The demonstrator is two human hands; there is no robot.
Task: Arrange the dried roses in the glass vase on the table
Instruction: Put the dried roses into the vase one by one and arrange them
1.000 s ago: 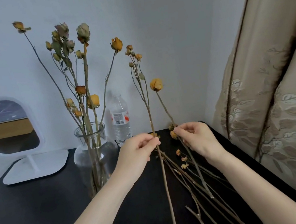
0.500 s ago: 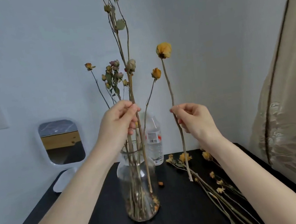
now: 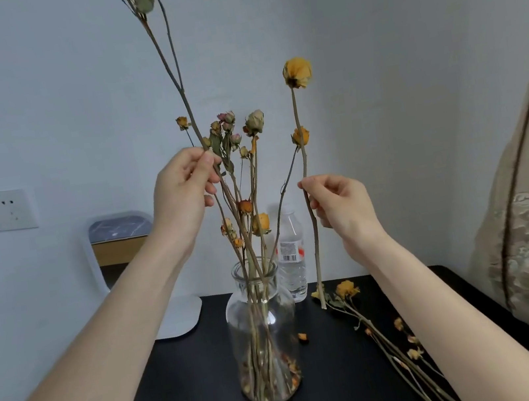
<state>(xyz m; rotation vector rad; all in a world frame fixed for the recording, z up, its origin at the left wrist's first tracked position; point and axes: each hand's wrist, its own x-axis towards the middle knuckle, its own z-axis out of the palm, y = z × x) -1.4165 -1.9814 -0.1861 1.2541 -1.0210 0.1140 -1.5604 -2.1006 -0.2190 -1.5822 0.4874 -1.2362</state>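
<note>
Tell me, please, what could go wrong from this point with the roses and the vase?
1. The glass vase neck is already crowded; pushing in the yellow rose pinched by the right hand could snap the dry stems or shed buds.
2. The tall branched stem pinched by the left hand rises far above the vase; released, it might lean out or tip it.

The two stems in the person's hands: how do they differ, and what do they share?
The forked stem in the left hand runs out of frame above; the single stem in the right hand ends in one yellow rose. The forked stem's foot stands in the glass vase; the single stem's hangs outside it. Both are dry, upright and pinched.
</note>
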